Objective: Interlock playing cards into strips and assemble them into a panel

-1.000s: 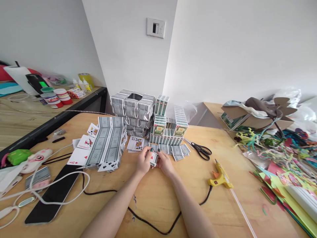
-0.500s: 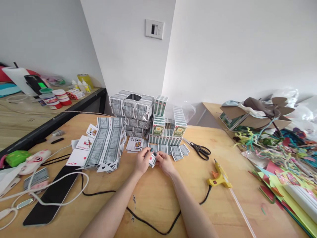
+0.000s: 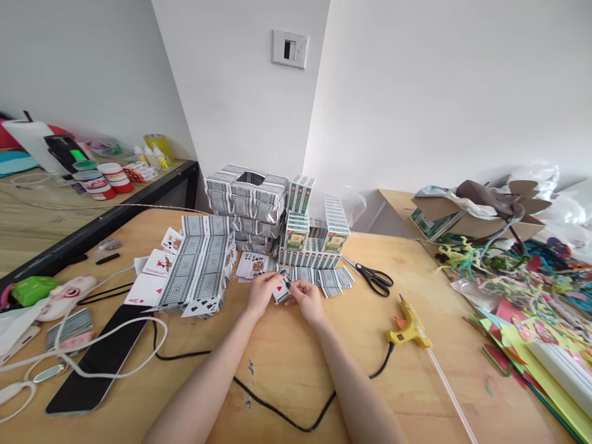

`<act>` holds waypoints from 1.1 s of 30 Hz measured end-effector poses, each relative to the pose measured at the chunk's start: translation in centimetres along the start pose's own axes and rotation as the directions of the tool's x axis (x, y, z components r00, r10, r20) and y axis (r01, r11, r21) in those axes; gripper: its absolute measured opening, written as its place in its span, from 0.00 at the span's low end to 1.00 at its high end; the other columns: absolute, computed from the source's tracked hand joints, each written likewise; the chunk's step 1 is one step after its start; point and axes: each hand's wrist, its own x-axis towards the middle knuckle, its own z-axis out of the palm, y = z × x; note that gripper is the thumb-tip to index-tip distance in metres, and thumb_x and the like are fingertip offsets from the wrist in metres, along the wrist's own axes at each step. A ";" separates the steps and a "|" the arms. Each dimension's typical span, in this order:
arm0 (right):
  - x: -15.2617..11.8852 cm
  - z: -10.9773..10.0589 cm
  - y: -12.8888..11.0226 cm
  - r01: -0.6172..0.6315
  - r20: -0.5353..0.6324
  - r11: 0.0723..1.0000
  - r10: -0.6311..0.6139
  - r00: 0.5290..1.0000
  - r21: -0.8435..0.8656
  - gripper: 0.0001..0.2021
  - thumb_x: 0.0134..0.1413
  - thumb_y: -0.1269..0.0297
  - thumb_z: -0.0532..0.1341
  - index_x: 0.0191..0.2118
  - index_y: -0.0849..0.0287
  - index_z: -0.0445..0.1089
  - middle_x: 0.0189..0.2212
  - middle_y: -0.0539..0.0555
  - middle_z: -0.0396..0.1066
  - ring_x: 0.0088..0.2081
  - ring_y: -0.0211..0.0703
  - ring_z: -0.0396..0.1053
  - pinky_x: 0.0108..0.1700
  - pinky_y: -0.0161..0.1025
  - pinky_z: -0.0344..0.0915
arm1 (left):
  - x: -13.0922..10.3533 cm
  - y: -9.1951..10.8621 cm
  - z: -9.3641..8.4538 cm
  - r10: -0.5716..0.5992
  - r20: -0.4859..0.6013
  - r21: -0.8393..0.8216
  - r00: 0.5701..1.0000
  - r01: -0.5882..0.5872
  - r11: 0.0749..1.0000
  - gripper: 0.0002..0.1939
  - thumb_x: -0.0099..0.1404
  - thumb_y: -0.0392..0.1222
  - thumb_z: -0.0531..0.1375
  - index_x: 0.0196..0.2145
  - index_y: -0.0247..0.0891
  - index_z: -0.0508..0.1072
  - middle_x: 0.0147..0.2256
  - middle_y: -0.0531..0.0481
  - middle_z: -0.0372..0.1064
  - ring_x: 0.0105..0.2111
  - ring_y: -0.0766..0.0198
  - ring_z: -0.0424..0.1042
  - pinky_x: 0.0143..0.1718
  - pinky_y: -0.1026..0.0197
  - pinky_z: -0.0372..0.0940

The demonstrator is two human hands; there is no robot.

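Between my two hands, above the middle of the table, is a playing card [image 3: 279, 290] with a red heart on its face. My left hand [image 3: 261, 292] pinches its left side, and my right hand [image 3: 305, 298] grips its right side with the thumb on top. Whether more than one card is held I cannot tell. Just beyond my hands lie face-down cards [image 3: 330, 282] in an overlapping row and a few face-up cards [image 3: 253, 265]. To the left stands a folded structure of joined cards [image 3: 203, 262], patterned backs outward.
Behind are a stacked card-built box [image 3: 247, 200] and green card packs [image 3: 309, 259]. Black-handled scissors [image 3: 377, 280] and a yellow glue gun [image 3: 409, 330] lie right, its black cord [image 3: 277, 410] crossing in front. A phone [image 3: 99, 364] and white cable [image 3: 157, 345] lie left; coloured paper [image 3: 531, 345] far right.
My hands have shifted slightly left with the card, and its heart face now shows more fully. My right fingers have moved along the card's edge. The view has tilted a little.
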 end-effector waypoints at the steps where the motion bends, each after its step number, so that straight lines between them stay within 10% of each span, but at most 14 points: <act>1: 0.0 0.0 0.0 0.000 -0.009 1.000 0.000 1.000 -0.005 0.15 0.40 0.52 0.63 0.25 0.61 0.66 0.21 0.51 0.70 0.20 0.38 0.68 0.24 0.36 0.67 | 0.0 0.0 0.0 0.002 0.003 0.006 1.000 -0.002 1.000 0.15 0.47 0.49 0.61 0.25 0.32 0.73 0.19 0.52 0.67 0.20 0.67 0.64 0.20 0.67 0.56; 18: 0.0 0.2 0.3 0.036 -0.086 0.999 -0.038 0.996 -0.020 0.15 0.42 0.52 0.61 0.28 0.61 0.66 0.23 0.51 0.70 0.19 0.38 0.67 0.20 0.35 0.66 | -0.3 -0.3 0.5 0.165 -0.007 0.204 0.986 -0.160 0.966 0.11 0.53 0.45 0.57 0.29 0.35 0.73 0.23 0.51 0.70 0.22 0.65 0.66 0.23 0.65 0.61; 24: 0.2 -0.3 0.2 0.159 -0.171 0.987 -0.157 0.973 0.001 0.12 0.45 0.54 0.60 0.29 0.58 0.66 0.27 0.52 0.69 0.29 0.42 0.69 0.28 0.38 0.68 | -0.8 -0.3 0.6 0.407 0.016 0.349 0.913 -0.386 0.854 0.10 0.57 0.41 0.55 0.34 0.39 0.74 0.35 0.47 0.73 0.36 0.61 0.71 0.40 0.60 0.63; 33: 0.1 -1.0 0.4 0.267 -0.144 0.925 -0.314 0.939 -0.271 0.09 0.50 0.58 0.57 0.32 0.57 0.69 0.27 0.53 0.71 0.30 0.42 0.69 0.36 0.41 0.67 | -0.7 -0.2 0.0 0.540 0.159 0.473 0.827 -0.544 0.693 0.09 0.59 0.37 0.54 0.34 0.41 0.74 0.34 0.48 0.72 0.35 0.62 0.70 0.39 0.60 0.64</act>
